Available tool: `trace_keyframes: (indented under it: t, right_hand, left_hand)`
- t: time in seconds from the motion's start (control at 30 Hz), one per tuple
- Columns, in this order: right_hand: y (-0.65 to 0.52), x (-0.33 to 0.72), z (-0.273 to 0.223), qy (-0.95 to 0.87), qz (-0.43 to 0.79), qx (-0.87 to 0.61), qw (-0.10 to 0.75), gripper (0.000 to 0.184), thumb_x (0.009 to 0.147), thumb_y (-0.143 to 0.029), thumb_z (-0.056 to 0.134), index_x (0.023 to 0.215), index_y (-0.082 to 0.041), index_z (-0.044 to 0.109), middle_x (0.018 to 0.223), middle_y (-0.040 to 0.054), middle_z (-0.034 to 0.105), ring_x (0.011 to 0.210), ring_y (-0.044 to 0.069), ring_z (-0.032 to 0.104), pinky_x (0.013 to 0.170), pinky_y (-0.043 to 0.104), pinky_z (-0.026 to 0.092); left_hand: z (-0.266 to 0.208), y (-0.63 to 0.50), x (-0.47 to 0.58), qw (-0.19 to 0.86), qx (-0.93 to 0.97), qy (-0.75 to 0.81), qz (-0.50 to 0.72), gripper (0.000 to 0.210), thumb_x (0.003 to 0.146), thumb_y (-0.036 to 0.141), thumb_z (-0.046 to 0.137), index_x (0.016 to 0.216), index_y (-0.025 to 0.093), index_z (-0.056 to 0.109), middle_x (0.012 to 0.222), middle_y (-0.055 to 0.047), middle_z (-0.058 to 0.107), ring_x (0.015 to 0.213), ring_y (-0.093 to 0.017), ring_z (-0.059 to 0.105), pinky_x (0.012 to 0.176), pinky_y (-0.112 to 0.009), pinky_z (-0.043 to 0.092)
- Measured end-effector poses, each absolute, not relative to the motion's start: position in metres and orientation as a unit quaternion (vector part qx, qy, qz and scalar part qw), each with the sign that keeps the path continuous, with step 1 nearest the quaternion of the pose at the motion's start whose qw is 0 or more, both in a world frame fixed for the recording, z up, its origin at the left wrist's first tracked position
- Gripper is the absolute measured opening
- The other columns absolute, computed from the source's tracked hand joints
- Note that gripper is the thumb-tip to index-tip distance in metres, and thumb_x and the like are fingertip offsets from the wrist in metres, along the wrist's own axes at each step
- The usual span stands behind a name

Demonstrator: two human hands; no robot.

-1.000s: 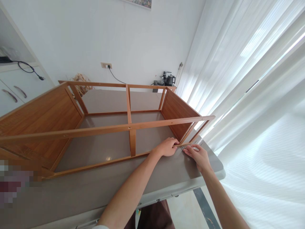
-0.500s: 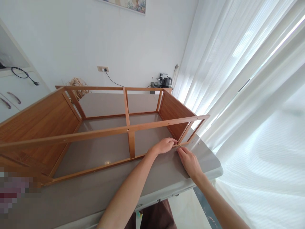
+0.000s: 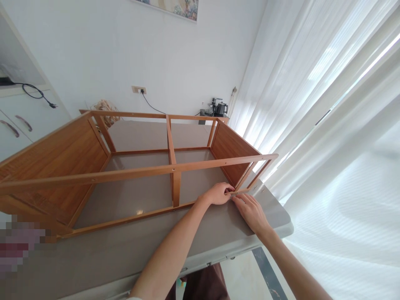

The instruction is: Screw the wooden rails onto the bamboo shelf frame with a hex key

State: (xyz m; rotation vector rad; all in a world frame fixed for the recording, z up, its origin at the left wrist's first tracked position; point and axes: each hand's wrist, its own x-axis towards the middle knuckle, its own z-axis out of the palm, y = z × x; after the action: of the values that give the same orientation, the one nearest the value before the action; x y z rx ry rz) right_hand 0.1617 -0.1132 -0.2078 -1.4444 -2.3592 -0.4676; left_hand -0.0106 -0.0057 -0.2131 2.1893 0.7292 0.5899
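Note:
A brown wooden frame [image 3: 203, 165] with two solid end panels stands on a grey-topped table [image 3: 118, 254]. My left hand [image 3: 218, 193] reaches to the frame's lower front rail near the right corner, its fingers curled over the rail from inside. On the near side of the same rail is my right hand [image 3: 251, 210], with its fingers bent together and the tips against the wood. Whatever sits under those fingertips, if anything, is too small and hidden to make out. Two small screw-like pieces [image 3: 259, 189] lie on the tabletop right of the frame.
White curtains [image 3: 312, 104] hang along the right side. Behind the frame, a black kettle [image 3: 221, 108] stands by the wall. White cabinet doors [image 3: 28, 125] are at the left. Another person's blurred part [image 3: 21, 246] shows at the lower left edge.
My left fingers have curled further around the rail. My right fingers have drawn closer against its near side. The whole view has shifted slightly; the frame stays on the table.

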Motion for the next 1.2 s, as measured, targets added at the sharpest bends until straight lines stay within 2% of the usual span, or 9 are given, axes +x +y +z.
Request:
trace_keyframes:
  t: [0.1, 0.2, 0.3, 0.4, 0.47, 1.2]
  right_hand:
    - [-0.115, 0.165, -0.209, -0.831, -0.107, -0.507, 0.204, 0.025, 0.101, -0.024, 0.042, 0.106, -0.023, 0.067, 0.103, 0.0065, 0.070, 0.094, 0.023, 0.065, 0.085, 0.037, 0.050]
    - [-0.115, 0.174, -0.218, -0.737, -0.010, -0.595, 0.321, 0.022, 0.098, -0.038, 0.049, 0.103, -0.025, 0.066, 0.100, 0.0045, 0.072, 0.089, 0.021, 0.069, 0.080, 0.034, 0.054]
    - [-0.112, 0.185, -0.225, -0.601, 0.140, -0.659, 0.430, 0.029, 0.091, -0.052, 0.057, 0.098, -0.025, 0.063, 0.091, 0.0043, 0.074, 0.083, 0.022, 0.072, 0.076, 0.034, 0.057]
    - [-0.105, 0.191, -0.224, -0.547, 0.268, -0.632, 0.479, 0.037, 0.084, -0.057, 0.063, 0.098, -0.024, 0.060, 0.088, 0.0055, 0.076, 0.085, 0.024, 0.073, 0.081, 0.037, 0.058]
    - [-0.102, 0.191, -0.221, -0.539, 0.306, -0.611, 0.492, 0.039, 0.082, -0.058, 0.066, 0.099, -0.024, 0.059, 0.089, 0.0060, 0.076, 0.086, 0.024, 0.073, 0.083, 0.038, 0.058]
    - [-0.098, 0.192, -0.229, -0.521, 0.281, -0.642, 0.487, 0.038, 0.083, -0.058, 0.065, 0.101, -0.024, 0.062, 0.091, 0.0053, 0.077, 0.089, 0.024, 0.073, 0.082, 0.036, 0.058]
  left_hand:
    - [-0.211, -0.006, -0.011, 0.365, 0.858, 0.284, 0.222, 0.037, 0.084, 0.019, 0.055, 0.118, 0.014, 0.067, 0.115, -0.009, 0.070, 0.097, -0.020, 0.067, 0.091, -0.029, 0.053]
    - [-0.209, -0.006, -0.012, 0.361, 0.860, 0.289, 0.216, 0.038, 0.085, 0.020, 0.054, 0.120, 0.014, 0.066, 0.117, -0.009, 0.069, 0.099, -0.020, 0.066, 0.091, -0.030, 0.053]
    - [-0.208, -0.006, -0.013, 0.361, 0.861, 0.289, 0.213, 0.038, 0.085, 0.019, 0.053, 0.120, 0.014, 0.065, 0.117, -0.010, 0.069, 0.100, -0.021, 0.066, 0.093, -0.031, 0.052]
    - [-0.208, -0.006, -0.012, 0.365, 0.859, 0.289, 0.212, 0.037, 0.085, 0.020, 0.053, 0.120, 0.014, 0.065, 0.118, -0.010, 0.069, 0.101, -0.021, 0.066, 0.093, -0.032, 0.052]
    - [-0.210, -0.006, -0.012, 0.368, 0.857, 0.291, 0.212, 0.037, 0.086, 0.020, 0.053, 0.120, 0.015, 0.065, 0.118, -0.010, 0.069, 0.102, -0.021, 0.066, 0.093, -0.032, 0.052]
    - [-0.211, -0.006, -0.012, 0.368, 0.854, 0.297, 0.218, 0.035, 0.085, 0.018, 0.054, 0.117, 0.016, 0.066, 0.115, -0.008, 0.071, 0.100, -0.019, 0.067, 0.091, -0.029, 0.052]
